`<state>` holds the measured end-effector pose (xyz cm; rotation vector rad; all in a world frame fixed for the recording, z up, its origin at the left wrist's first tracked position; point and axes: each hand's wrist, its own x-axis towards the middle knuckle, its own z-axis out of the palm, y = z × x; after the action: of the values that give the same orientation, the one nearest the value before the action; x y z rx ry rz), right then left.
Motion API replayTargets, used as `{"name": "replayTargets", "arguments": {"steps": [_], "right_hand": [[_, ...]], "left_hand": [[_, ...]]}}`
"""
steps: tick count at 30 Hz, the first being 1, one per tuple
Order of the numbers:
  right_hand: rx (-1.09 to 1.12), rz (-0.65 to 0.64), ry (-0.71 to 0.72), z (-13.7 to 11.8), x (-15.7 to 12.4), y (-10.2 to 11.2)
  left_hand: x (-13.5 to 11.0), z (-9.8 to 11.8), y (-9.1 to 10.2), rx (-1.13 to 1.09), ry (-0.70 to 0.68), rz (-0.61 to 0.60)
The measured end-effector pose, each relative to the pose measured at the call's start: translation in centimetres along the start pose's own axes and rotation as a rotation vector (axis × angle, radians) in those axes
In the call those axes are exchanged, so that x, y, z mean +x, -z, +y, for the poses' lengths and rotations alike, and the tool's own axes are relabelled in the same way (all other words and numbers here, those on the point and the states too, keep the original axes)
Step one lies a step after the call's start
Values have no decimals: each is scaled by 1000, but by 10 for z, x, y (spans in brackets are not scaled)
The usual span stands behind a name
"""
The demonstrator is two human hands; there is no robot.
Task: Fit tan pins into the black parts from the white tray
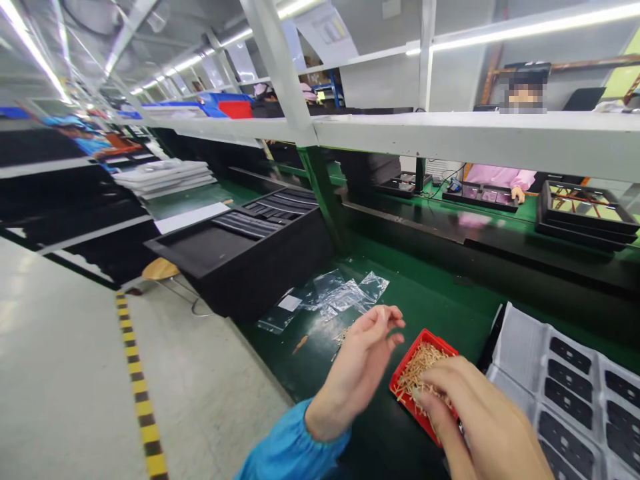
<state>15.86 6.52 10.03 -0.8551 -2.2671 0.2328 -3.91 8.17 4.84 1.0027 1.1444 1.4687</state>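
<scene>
My left hand [361,363], in a blue sleeve [300,445], hovers over the green bench top, left of a red tray [407,407]. Its fingers are loosely bent and apart, and nothing shows between them. The tray holds a heap of small tan, stick-like pieces [419,365]. Above its near right side is my right hand [480,417], thumb and forefinger bent down toward the pieces with a gap between their tips. Part of the tray is hidden behind this hand. Close behind my left wrist lies a small scatter of tiny parts [341,335].
Clear plastic bags [345,293] lie beyond my left hand. A black box [260,267] stands at the left, and a white tray of black plates [530,360] at the right. A green post [323,193] rises behind. Across the bench, a person in pink sleeves [500,177] sits by black trays.
</scene>
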Motion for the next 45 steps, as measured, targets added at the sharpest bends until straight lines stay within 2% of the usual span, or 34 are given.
{"name": "replayTargets", "arguments": {"steps": [2, 3, 4, 6, 11, 16, 19, 21, 24, 26, 30, 34, 39, 41, 45], "right_hand": [[30, 33, 40, 5, 11, -13], [27, 46, 70, 6, 14, -18], [18, 59, 95, 6, 17, -21], [-2, 74, 106, 5, 19, -25], [-5, 45, 97, 0, 17, -28], [13, 69, 137, -4, 19, -30], [124, 17, 121, -7, 19, -30], [239, -24, 78, -10, 19, -28], [354, -26, 25, -15, 20, -26], [378, -27, 16, -18, 20, -25], [389, -26, 18, -22, 22, -24], [373, -41, 4, -24, 23, -24], [379, -72, 0, -28, 23, -19], [348, -97, 1, -24, 22, -12], [174, -154, -50, 8, 20, 1]], "left_hand": [[-18, 21, -18, -166, 92, -1], [-25, 29, -24, -405, 237, -9], [-30, 35, -29, -576, 322, -2], [-35, 42, -35, -811, 416, 13], [-41, 43, -33, -929, 413, 20], [-46, 42, -28, -913, 399, -4], [-49, 43, -28, -846, 366, 8], [-51, 41, -29, -747, 263, 87], [-52, 33, -30, -533, 9, 221], [-53, 29, -29, -407, -135, 278], [-54, 28, -24, -230, -319, 395], [-55, 32, -15, -23, -317, 327], [-56, 27, -7, -62, -303, 201], [-53, 22, -2, -70, -278, 245], [-41, 14, 18, -211, -230, 468]]}}
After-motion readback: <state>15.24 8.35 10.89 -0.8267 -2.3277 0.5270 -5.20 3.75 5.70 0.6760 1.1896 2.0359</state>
